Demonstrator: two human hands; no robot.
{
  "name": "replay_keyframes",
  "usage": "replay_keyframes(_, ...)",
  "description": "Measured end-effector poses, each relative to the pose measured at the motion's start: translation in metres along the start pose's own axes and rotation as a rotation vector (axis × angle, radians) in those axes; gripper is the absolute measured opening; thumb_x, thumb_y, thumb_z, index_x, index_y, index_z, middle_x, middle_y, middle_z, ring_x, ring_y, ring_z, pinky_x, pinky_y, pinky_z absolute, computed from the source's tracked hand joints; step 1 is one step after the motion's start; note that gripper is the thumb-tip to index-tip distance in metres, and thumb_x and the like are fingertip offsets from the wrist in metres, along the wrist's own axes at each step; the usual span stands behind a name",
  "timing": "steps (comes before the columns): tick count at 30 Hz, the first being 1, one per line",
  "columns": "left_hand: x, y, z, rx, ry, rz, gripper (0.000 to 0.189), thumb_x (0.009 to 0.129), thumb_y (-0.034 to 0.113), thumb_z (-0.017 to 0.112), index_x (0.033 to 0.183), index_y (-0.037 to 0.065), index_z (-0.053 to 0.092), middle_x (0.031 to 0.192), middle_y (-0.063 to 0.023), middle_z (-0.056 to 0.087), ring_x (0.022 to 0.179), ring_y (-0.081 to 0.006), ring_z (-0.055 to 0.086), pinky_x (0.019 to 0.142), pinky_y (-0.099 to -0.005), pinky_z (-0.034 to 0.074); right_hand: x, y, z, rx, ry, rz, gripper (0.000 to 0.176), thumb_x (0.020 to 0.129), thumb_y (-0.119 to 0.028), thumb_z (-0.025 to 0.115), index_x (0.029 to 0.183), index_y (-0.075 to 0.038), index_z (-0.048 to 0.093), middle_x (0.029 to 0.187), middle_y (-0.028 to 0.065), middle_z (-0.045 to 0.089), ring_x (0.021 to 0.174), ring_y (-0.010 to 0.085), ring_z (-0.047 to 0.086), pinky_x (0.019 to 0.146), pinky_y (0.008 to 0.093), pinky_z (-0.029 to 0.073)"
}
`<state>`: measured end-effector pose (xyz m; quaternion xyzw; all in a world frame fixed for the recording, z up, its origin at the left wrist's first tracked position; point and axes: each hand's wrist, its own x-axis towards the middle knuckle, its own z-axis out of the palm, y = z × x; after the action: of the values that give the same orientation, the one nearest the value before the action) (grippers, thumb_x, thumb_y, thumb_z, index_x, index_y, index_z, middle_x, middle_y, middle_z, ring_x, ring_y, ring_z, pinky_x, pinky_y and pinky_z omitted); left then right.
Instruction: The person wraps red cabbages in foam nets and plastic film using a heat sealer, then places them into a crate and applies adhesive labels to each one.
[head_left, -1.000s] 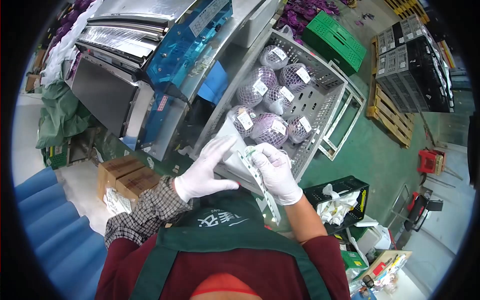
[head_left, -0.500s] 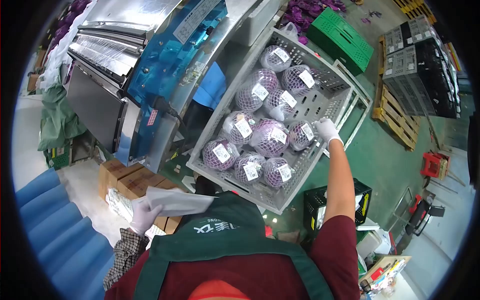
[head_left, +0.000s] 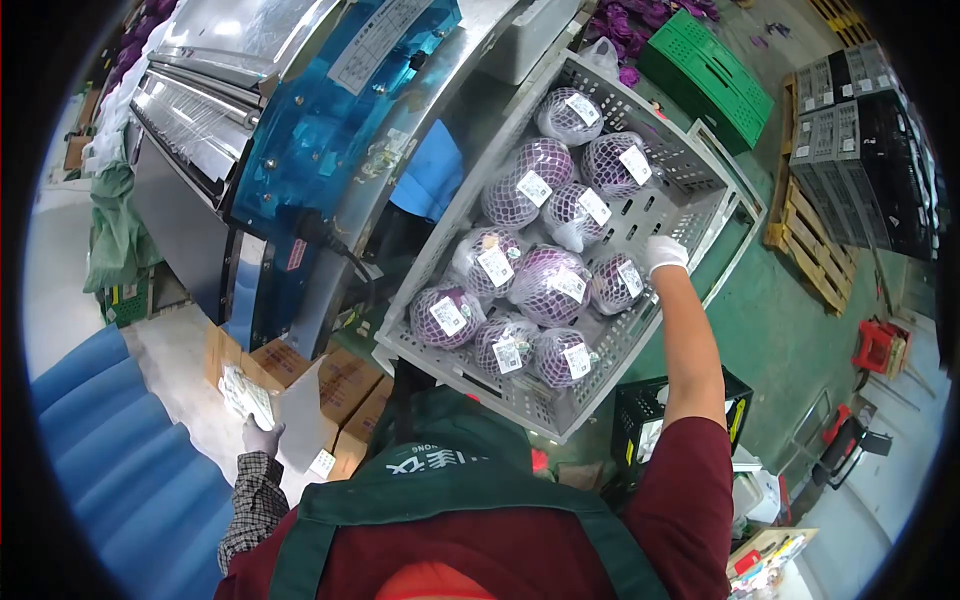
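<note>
A grey plastic crate (head_left: pixel 690 170) holds several purple cabbages (head_left: pixel 550 285) in white net sleeves with labels. My right hand (head_left: pixel 662 252), in a white glove, reaches out to the crate's right rim and closes on it, beside a small cabbage (head_left: pixel 617 283). My left hand (head_left: pixel 262 437), also gloved, is low at my left side. It holds a pale sheet (head_left: pixel 303 425) over the cardboard boxes (head_left: pixel 345 385), next to a stack of printed labels (head_left: pixel 245 392).
A blue and steel wrapping machine (head_left: pixel 330 130) stands left of the crate. A green crate (head_left: pixel 720 80), stacked black crates (head_left: pixel 860 130) and a wooden pallet (head_left: pixel 812 250) lie on the green floor. A black crate (head_left: pixel 648 415) sits beneath my right arm.
Both hands left the label strip in front of me. My right hand reached out to the crate's right rim; my left hand dropped with the sheet to the cardboard boxes.
</note>
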<state>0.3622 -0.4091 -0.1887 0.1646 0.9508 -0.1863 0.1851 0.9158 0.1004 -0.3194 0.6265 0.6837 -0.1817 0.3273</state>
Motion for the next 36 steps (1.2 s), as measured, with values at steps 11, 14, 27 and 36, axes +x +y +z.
replay_keyframes(11,-0.026,0.066,0.004,-0.241,-0.240,0.167,0.055,0.076,0.021,0.066,0.119,-0.007,0.048,0.119,-0.0232,0.051,0.112,-0.0315,0.050,0.095,-0.0355,0.039,0.069,-0.033,0.051,1.475,0.108,0.123,0.020,0.079,-0.018,0.056,0.084,0.000,0.064,0.066,0.0044,0.059,0.053,0.0095,0.049,0.047,0.0261,0.039)
replay_keyframes(14,-0.027,0.065,0.004,-0.227,-0.256,0.174,0.052,0.077,0.024,0.064,0.117,-0.006,0.050,0.116,-0.0236,0.053,0.110,-0.0320,0.051,0.093,-0.0355,0.040,0.083,-0.042,0.064,1.162,0.177,0.073,0.024,0.077,-0.022,0.058,0.080,0.001,0.062,0.069,0.0128,0.060,0.060,0.0230,0.057,0.053,0.0325,0.044)
replay_keyframes(27,-0.018,0.070,0.018,-0.263,-0.321,0.177,0.048,0.079,0.028,0.062,0.114,-0.005,0.053,0.109,-0.0232,0.058,0.105,-0.0310,0.055,0.090,-0.0348,0.043,0.029,-0.114,-0.037,1.133,0.289,-0.392,0.011,0.077,-0.013,0.060,0.082,-0.003,0.059,0.071,0.0100,0.060,0.066,0.0173,0.056,0.065,0.0290,0.044)
replay_keyframes(36,-0.040,0.067,0.024,-0.386,-0.360,0.125,0.047,0.078,0.026,0.064,0.112,-0.006,0.054,0.105,-0.0233,0.059,0.100,-0.0300,0.058,0.087,-0.0338,0.044,0.063,-0.149,-0.057,0.403,0.372,-0.222,0.042,0.075,-0.031,0.066,0.100,-0.001,0.050,0.092,0.0200,0.062,0.086,0.0337,0.061,0.074,0.0412,0.048)
